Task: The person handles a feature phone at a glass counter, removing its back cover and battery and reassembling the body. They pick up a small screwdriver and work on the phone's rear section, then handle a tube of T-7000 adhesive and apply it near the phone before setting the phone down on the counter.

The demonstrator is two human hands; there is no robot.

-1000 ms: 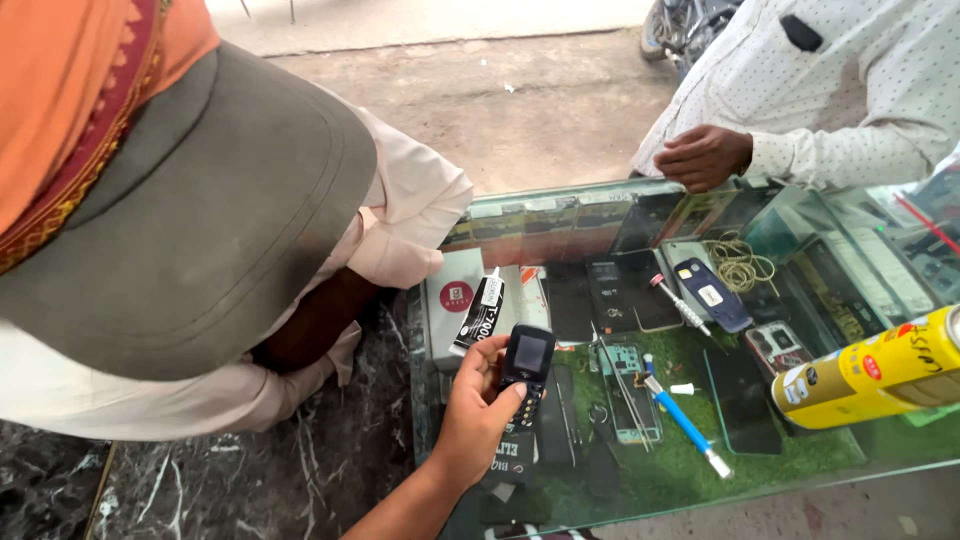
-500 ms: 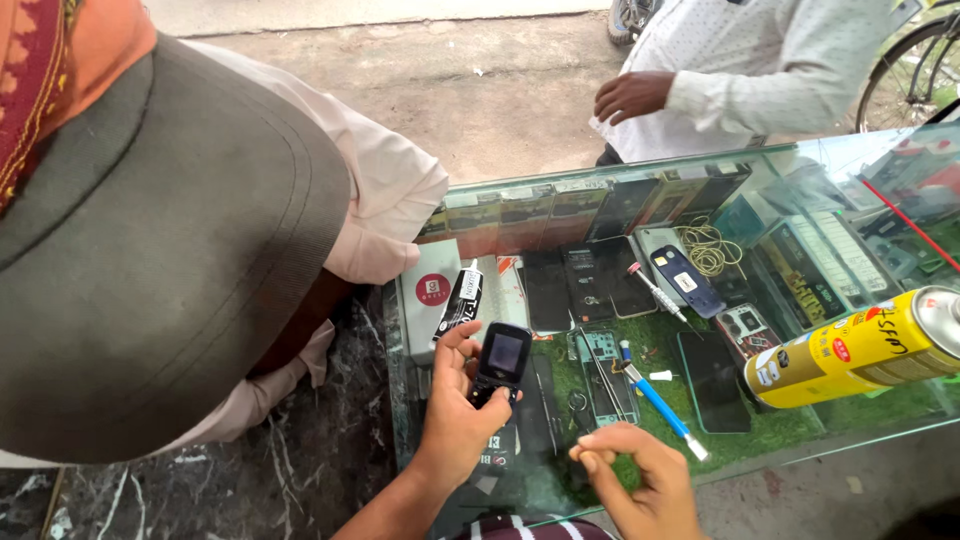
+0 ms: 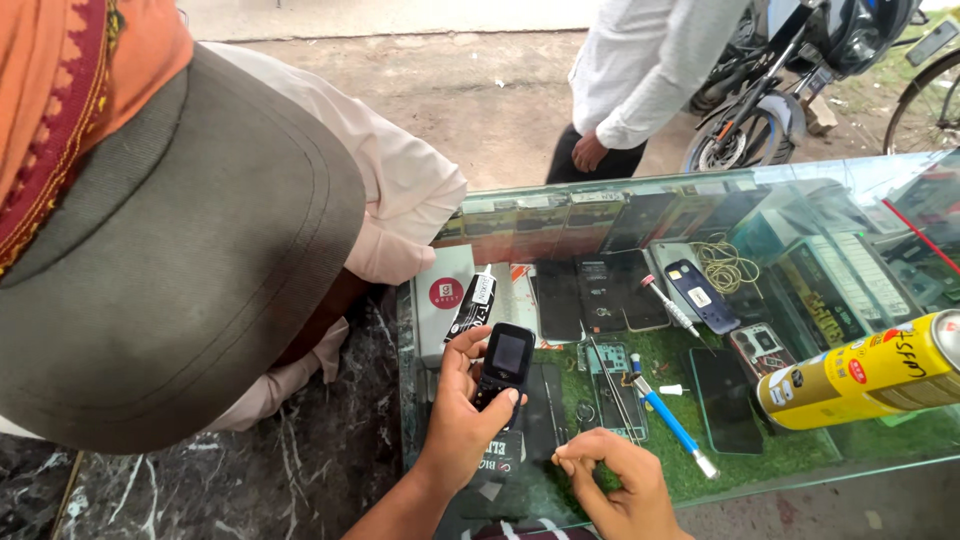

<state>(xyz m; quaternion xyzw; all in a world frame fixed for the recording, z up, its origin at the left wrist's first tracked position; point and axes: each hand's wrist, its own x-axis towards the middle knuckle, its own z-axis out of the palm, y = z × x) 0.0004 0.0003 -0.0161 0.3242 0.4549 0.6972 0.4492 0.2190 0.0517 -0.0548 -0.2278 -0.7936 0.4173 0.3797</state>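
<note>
My left hand (image 3: 462,425) grips a small black keypad phone (image 3: 505,365) upright over the glass counter (image 3: 560,185), its dark screen facing me. My right hand (image 3: 620,485) hovers at the bottom of the view, just right of the phone, fingers pinched together; whether something tiny sits between them I cannot tell. A blue-handled screwdriver (image 3: 672,425) lies on the green mat (image 3: 780,450) close to my right hand, beside a bare circuit board (image 3: 612,385).
A yellow spray can (image 3: 865,372) lies at the right. Phone parts, a blue phone (image 3: 702,295), a coiled cord (image 3: 727,265) and a black tube (image 3: 470,305) cover the counter. A person in a grey cap (image 3: 170,260) leans in at left; another person stands beyond, near a motorbike (image 3: 790,80).
My right hand has come into view at the bottom and now pinches near the phone. The view shifted, showing more of the standing person, whose hand has left the counter, and the motorbike.
</note>
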